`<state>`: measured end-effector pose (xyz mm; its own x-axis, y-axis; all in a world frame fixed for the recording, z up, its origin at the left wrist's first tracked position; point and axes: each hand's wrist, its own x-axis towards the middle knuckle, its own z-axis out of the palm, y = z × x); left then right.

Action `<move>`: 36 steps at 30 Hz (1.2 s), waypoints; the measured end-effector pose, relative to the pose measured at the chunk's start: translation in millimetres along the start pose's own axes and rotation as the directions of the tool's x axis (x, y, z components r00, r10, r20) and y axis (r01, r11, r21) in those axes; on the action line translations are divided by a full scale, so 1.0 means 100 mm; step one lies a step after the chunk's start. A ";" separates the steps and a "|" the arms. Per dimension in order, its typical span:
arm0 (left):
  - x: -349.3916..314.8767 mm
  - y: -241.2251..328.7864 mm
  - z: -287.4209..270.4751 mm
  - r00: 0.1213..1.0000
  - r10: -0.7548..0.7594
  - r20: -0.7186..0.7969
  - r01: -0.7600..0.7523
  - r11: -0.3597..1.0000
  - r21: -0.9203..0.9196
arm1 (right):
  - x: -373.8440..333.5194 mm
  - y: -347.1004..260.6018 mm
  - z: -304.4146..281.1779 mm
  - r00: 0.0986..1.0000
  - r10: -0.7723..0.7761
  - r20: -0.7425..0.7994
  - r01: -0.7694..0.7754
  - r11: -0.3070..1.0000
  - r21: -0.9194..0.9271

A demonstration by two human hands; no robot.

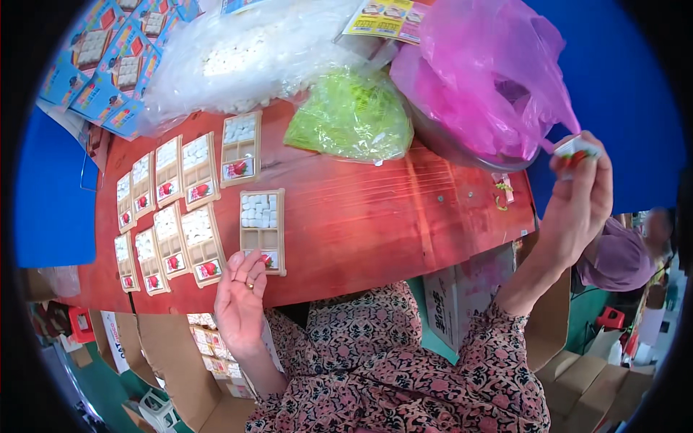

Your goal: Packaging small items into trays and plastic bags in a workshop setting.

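Obs. 1, appearance: packet (575,150) in your R hand (581,191) is sm. & white w/ red fruit print & a touch of green; finer detail can't be made out. Tan tray (268,239) nearest your L hand (242,303) lies flat on the red table (375,224), top compt. filled w/ white pieces (258,211), divided mid section showing tan, bottom compt. w/ strawberry-print card (271,258), partly covered by your fingers.

Obs. 2, position: packet is at 2 o'clock in view, 12 o'clock on your R hand, pinched betw. thumb & fingertips; R grip closed on it. Pink bag (491,72) has its tail just beside packet, approx. 11 o'clock; contact can't be told. Tray is at approx. 1 o'clock from your L palm. L grip: palm up, fingers loosely curled, nothing seen held; fingertip contact w/ tray can't be told. Other trays (207,249) sit in 2 rows, from 9 to 12 o'clock of it.
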<state>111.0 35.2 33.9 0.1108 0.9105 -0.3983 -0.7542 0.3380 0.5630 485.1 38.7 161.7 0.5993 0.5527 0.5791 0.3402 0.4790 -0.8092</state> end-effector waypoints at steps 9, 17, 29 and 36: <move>-0.02 -0.07 -0.07 0.999 -0.022 -0.046 0.020 0.999 -0.034 | 0.24 0.39 -0.24 0.997 0.075 0.019 -0.077 0.947 0.312; 0.01 -0.10 -0.20 0.996 -0.053 -0.076 0.046 0.995 -0.091 | 0.34 0.36 -0.61 0.978 -0.085 -0.189 0.130 0.962 0.238; -0.14 0.05 -0.10 0.993 0.108 -0.042 -0.107 0.994 0.034 | 0.71 1.50 -0.13 0.903 -0.203 0.378 0.411 0.663 -0.626; 0.16 0.56 0.16 0.897 0.437 0.068 -0.211 0.286 0.935 | -0.01 0.89 -0.23 0.888 -0.354 0.294 0.453 0.559 -0.694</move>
<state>81.3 73.0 70.7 -0.1863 0.9806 -0.0614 0.3664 0.1273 0.9217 531.4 64.8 86.3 0.1986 0.5219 0.8296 0.9648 0.0446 -0.2590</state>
